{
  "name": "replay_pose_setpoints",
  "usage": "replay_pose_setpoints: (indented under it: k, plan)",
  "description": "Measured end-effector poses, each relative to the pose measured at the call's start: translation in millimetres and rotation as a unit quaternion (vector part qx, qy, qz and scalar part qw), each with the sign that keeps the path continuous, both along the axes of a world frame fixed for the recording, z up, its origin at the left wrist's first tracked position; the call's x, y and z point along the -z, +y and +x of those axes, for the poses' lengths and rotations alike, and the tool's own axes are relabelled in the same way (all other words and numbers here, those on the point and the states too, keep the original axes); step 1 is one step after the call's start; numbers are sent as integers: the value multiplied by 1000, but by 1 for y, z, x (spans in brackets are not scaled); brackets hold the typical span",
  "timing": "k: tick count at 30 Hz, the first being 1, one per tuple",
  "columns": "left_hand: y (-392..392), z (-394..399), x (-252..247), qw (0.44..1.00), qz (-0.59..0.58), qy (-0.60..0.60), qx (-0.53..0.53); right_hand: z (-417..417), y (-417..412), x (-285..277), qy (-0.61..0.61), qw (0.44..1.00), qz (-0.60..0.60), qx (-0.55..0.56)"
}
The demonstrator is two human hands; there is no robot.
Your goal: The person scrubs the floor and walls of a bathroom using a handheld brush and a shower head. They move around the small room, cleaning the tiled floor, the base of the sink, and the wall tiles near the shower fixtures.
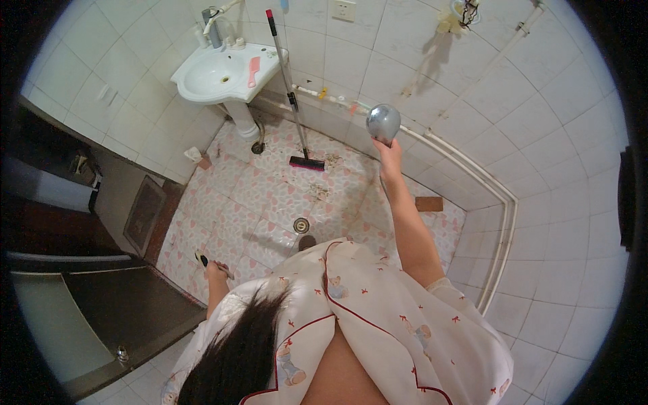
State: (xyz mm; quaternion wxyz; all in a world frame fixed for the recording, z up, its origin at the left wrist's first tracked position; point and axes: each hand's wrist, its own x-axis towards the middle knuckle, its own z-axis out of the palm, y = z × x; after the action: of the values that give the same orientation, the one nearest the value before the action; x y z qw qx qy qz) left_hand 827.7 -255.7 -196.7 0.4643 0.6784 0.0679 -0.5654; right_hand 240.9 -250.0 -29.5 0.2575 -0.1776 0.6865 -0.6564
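Observation:
In my right hand (pixel 390 159) is a round silver hand-held shower head (pixel 383 121), raised in front of the tiled wall. Part of what looks like its hose (pixel 383 185) shows below my wrist. My left hand (pixel 216 269) is low at the left, closed around the handle of a small brush-like tool (pixel 201 258) with a dark and pale yellow head; its exact kind is hard to tell. A long-handled floor brush (pixel 307 163) stands tilted against the wall by the washbasin, its black and pink head on the floor. Debris (pixel 319 191) lies on the pebble-patterned floor tiles (pixel 243 202).
A white pedestal washbasin (pixel 202 76) carries a pink comb (pixel 253 71). A round floor drain (pixel 301 225) lies ahead of my foot. White pipes (pixel 455 154) run along the wall past a brick (pixel 429 204). At the left are a doorway sill (pixel 164 215) and a door (pixel 121 309).

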Motion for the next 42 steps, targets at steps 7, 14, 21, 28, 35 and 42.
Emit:
replay_pose_setpoints:
  k: [7, 14, 21, 28, 35, 42]
  plan:
    - [18, 13, -8, 997, 68, -22, -25, 6, -3, -2, 15, 999, -37, 10]
    - [8, 1, -18, 997, 50, -50, -20, -23, 36, 10, 30, 989, -66, 132]
    - [-38, 5, 10, 998, 56, 22, 37, -68, 140, 60, 20, 966, 26, 255]
    - [-67, -43, 2, 994, 45, 6, 100, -53, 208, 59, -37, 942, -71, 325]
    - [-83, -83, -6, 989, -5, -13, 151, -50, 215, 48, -27, 945, -78, 316]
    - [-72, -82, -2, 990, 9, -15, 138, -64, 188, 52, -13, 959, -46, 279]
